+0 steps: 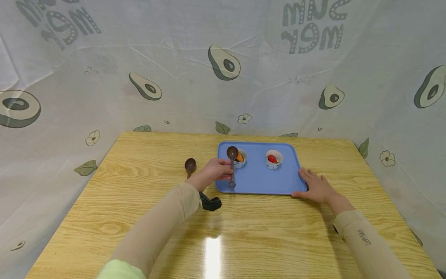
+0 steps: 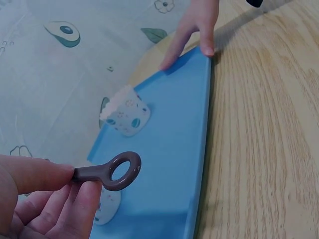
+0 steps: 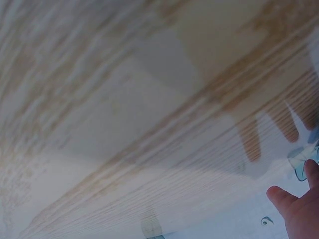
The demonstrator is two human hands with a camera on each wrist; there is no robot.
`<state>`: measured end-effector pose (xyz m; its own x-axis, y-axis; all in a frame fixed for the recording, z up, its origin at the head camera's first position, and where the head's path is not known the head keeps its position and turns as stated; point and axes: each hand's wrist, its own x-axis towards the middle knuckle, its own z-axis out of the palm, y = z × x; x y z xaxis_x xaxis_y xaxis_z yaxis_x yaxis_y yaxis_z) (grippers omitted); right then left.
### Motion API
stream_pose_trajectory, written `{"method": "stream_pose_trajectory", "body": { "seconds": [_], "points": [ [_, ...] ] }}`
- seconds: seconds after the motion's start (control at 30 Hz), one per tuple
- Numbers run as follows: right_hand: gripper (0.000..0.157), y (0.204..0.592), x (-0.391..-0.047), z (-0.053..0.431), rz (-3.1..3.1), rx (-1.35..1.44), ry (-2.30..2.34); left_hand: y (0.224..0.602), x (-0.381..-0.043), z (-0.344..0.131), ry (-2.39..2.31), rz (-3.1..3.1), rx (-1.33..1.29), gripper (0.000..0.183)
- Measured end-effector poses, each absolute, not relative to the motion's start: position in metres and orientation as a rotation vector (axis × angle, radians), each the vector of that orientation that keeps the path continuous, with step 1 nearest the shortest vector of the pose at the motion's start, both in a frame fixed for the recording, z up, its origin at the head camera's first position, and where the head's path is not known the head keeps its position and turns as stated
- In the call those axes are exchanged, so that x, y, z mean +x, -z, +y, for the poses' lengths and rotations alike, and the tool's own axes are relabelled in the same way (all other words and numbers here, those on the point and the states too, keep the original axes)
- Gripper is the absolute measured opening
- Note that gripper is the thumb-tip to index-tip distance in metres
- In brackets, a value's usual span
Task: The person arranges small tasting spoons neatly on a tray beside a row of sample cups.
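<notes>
We've got a wood-grain table (image 1: 261,228) w/ a blue tray (image 1: 256,172) on it. Our R hand (image 1: 316,186) is spread at the tray's R edge, thumb by the near corner; our L hand (image 1: 215,170) pinches a spoon (image 1: 232,161) by its handle, thumb vs. fingers, over the tray's L side.

Risks, as we judge: leaning hard on the edge could tip or slide the tray. The L cup (image 1: 240,165) could get knocked if we swing the spoon low, spilling its orange piece (image 1: 239,157); can't tell if they touch now. R cup (image 1: 273,166) is well apart, so prob. safer. A fingertip pinch might let the thin handle twist.

Spoon looks dk brown, glossy, w/ a round hollow bowl, slim handle & ring end.
</notes>
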<state>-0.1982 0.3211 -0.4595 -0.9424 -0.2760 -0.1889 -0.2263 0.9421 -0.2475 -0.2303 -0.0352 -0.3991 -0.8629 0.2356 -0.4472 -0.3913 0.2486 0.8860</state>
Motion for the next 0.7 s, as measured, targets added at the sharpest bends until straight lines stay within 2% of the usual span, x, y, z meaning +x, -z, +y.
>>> {"method": "stream_pose_trajectory", "body": {
  "seconds": [0.7],
  "points": [
    [0.103, 0.458, -0.198, 0.32, 2.884, -0.381, 0.338, 0.399, -0.238, -0.009, -1.706, 2.001, -0.106, 0.047]
  ]
}}
